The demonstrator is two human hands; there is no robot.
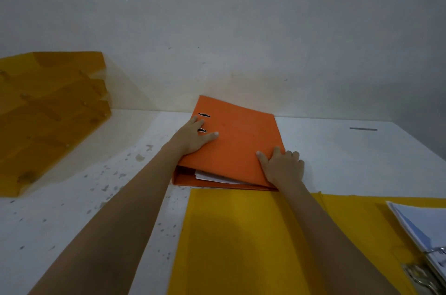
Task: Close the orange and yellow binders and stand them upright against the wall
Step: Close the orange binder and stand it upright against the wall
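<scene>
Orange binder: orange cardboard lever-arch binder (237, 142) lies flat on the white speckled worktop (72, 210), at its far edge, far corner touching or just short of the grey-white wall (241, 17) (can't tell which); cover down, closed or nearly so; white sheets (212, 177) poke out at the near open side; two slots in the cover near the spine.
Left hand: left hand (193, 136) flat on the binder cover at the spine side, fingers spread apart, palm pressing on the cover, fingertips by the two slots; not wrapped round anything.
Right hand: right hand (284, 165) at the binder's near right corner, thumb on top of the cover, other fingers curled over the right edge, clamped on that corner.
Yellow binder: yellow cardboard lever-arch binder (241, 241) lies open and flat at the near edge of the worktop, just in front of the orange binder, touching or almost; both forearms cross above it; metal ring mechanism (432, 268) at the right with a stack of white paper (420, 220) on it.
Tray stack: translucent amber plastic letter trays (48, 113), stacked, at the far left corner of the worktop, against the wall, well apart from both binders.
Mark: short dark strip (363, 129) on the worktop at far right.
</scene>
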